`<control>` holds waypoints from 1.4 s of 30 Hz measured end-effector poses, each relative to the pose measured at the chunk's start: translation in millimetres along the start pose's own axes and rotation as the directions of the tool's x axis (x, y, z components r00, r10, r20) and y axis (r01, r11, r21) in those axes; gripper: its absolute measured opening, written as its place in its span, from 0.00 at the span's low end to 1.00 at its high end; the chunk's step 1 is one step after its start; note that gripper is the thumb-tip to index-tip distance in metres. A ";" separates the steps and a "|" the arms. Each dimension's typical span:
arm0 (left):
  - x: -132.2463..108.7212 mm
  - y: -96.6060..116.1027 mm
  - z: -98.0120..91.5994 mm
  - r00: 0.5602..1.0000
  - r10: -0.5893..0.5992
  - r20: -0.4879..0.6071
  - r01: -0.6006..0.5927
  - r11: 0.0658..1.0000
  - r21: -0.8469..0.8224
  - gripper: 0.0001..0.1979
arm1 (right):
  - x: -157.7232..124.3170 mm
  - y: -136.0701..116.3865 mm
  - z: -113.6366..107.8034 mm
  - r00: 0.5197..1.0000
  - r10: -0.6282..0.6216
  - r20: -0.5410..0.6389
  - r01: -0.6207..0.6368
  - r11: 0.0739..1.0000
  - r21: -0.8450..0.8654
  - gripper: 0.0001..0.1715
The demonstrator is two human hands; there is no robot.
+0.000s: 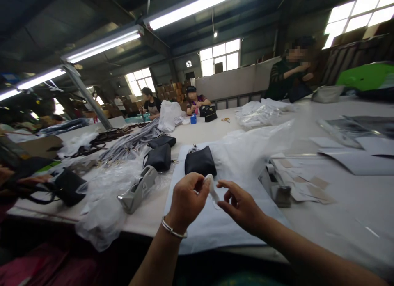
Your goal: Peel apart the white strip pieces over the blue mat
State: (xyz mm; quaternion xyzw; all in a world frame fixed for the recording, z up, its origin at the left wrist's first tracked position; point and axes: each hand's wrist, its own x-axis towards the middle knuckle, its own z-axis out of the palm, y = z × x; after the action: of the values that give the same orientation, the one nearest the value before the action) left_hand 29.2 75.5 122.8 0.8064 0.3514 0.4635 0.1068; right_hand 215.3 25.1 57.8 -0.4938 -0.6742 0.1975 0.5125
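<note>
My left hand (190, 197), with a silver bangle at the wrist, pinches a small, soft-looking white strip (211, 188) between thumb and fingers. What the strip is made of I cannot tell. Just to its right, my right hand (238, 202) has its thumb and forefinger apart, close to the strip's lower end. Behind my left hand, a small black bag (200, 161) lies on a pale blue-white sheet (227, 236) that covers the table in front of me. Part of the bag's lower edge is hidden by my fingers.
Tape dispensers stand left (138, 191) and right (277, 185). More black bags (158, 156), grey straps (132, 142) and clear plastic (104, 216) lie leftward. Plastic film (255, 142) and cards (308, 185) lie rightward. A co-worker's hand (33, 180) is at far left; others sit across the table.
</note>
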 end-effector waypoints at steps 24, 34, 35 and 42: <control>-82.4 -30.0 69.6 0.535 -0.203 0.820 0.829 -0.065 -0.556 0.33 | 7.3 30.6 -33.9 0.921 0.386 0.056 -0.286 0.571 0.770 0.34; -91.1 -18.1 89.4 0.619 -0.310 0.722 0.783 0.310 -0.539 0.24 | -6.0 54.6 -14.4 0.899 0.420 0.124 -0.398 0.667 0.629 0.23; -92.8 -18.8 91.3 0.623 -0.331 0.709 0.781 0.302 -0.546 0.23 | -6.9 57.2 -14.9 0.892 0.433 0.128 -0.415 0.673 0.612 0.24; -102.9 -25.3 100.7 0.597 -0.424 0.681 0.801 0.263 -0.539 0.22 | -7.1 62.1 -11.0 0.854 0.499 0.146 -0.501 0.717 0.485 0.27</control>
State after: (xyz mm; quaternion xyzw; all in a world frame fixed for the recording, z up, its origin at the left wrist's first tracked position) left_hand 66.9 41.0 -14.2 0.5252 0.3573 0.3082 0.7082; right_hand 253.8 43.3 10.7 -0.5045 -0.4408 0.4993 0.5494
